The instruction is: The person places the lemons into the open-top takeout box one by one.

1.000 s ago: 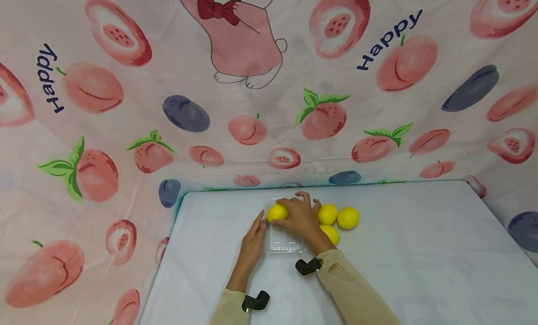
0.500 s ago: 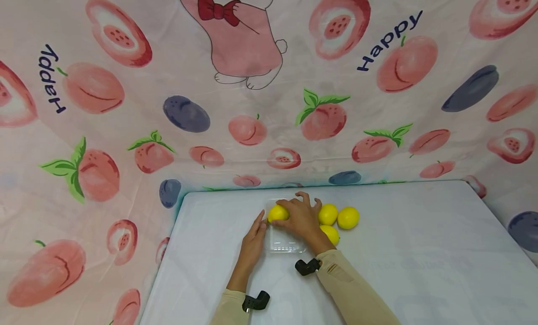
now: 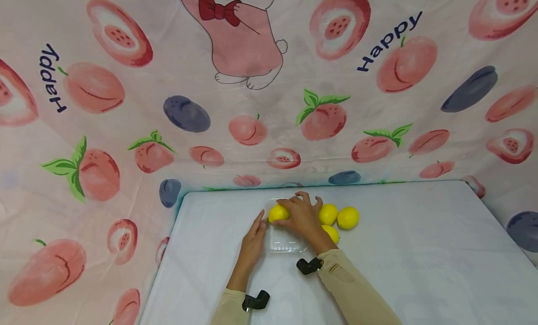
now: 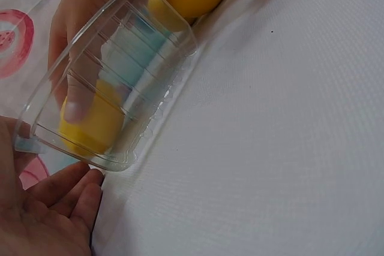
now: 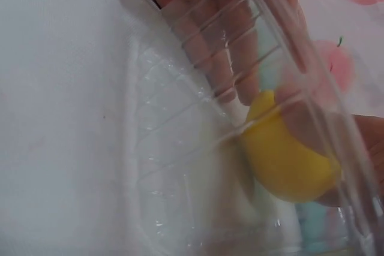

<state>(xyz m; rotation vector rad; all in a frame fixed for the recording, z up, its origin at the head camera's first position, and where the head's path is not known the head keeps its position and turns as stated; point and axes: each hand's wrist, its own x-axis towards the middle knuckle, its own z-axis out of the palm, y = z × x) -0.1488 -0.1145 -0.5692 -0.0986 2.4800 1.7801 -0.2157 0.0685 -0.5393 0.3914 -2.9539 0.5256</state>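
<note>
A clear plastic tray with ribbed walls stands on the white table. My right hand reaches over it and grips a lemon between thumb and fingers, inside the tray's far left part. Through the clear wall in the left wrist view, the right thumb lies against this lemon. At the tray's left side is my left hand, its fingers extended along the outer wall. The right wrist view shows those left fingers through the plastic, with the held lemon close by.
Three more lemons lie right of the tray: one by the right hand, one farther right, and one partly behind the right wrist. A fruit-printed cloth hangs behind the table.
</note>
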